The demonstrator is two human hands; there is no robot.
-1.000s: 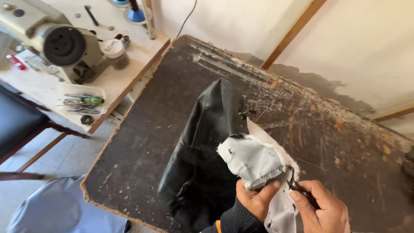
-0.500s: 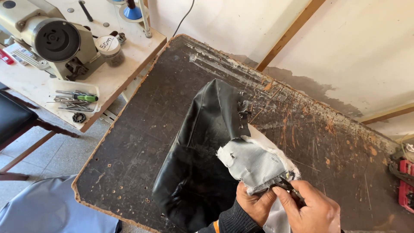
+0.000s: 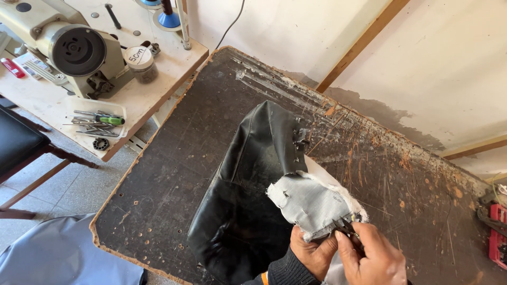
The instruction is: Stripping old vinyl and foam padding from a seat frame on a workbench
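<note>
My left hand (image 3: 312, 253) grips the near edge of the grey fabric backing (image 3: 311, 200), fingers curled under it. My right hand (image 3: 372, 258) is closed around a small dark metal tool (image 3: 346, 226), its tip pressed at the frayed near-right edge of that backing. The backing is the turned-over underside of a black leather cover (image 3: 253, 200), which lies in a heap on the near middle of the dark, scratched desk (image 3: 174, 174). Well apart to the far left, a cream sewing machine (image 3: 63, 47) stands on a pale table (image 3: 142, 95), with a small lidded jar (image 3: 140, 63) just beside it and a clear tray of screwdrivers (image 3: 97, 121) near that table's near edge.
</note>
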